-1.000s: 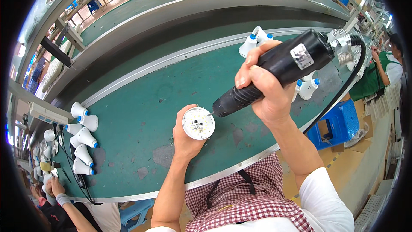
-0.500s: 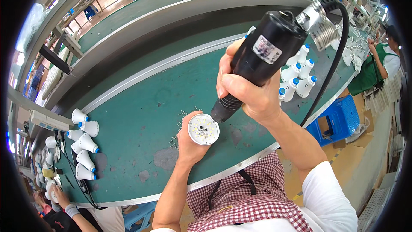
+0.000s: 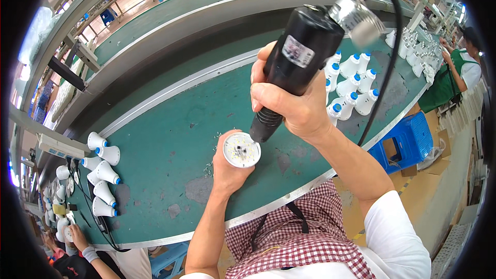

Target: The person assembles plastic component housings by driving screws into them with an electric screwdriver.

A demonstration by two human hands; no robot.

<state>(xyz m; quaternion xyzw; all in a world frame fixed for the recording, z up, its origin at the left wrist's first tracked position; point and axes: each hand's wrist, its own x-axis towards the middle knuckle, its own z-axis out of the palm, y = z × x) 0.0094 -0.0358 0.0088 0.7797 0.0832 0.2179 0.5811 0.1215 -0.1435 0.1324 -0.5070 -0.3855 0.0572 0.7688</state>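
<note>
My left hand (image 3: 227,174) is wrapped round a white LED bulb body (image 3: 242,150), its open face turned up. A round board with small yellow LEDs and dark parts shows inside. In my right hand (image 3: 299,108) is a black electric screwdriver (image 3: 302,51), slanting down to the left. Its nose is at the right rim of the bulb body; the bit's tip cannot be made out. From its metal top fitting a black cable loops down past my right forearm. Tiny screws (image 3: 208,169) lie scattered beside my left hand on the green work surface (image 3: 165,175).
White bulb bodies with blue ends stand in a group (image 3: 354,85) at right; several more lie on their sides (image 3: 106,170) at left. A blue plastic stool (image 3: 408,142) is beyond the near edge. Co-workers sit at far right (image 3: 449,72) and lower left (image 3: 85,250).
My right hand and the screwdriver have moved left and slightly up at the top. The bulb body in my left hand has shifted slightly left and up.
</note>
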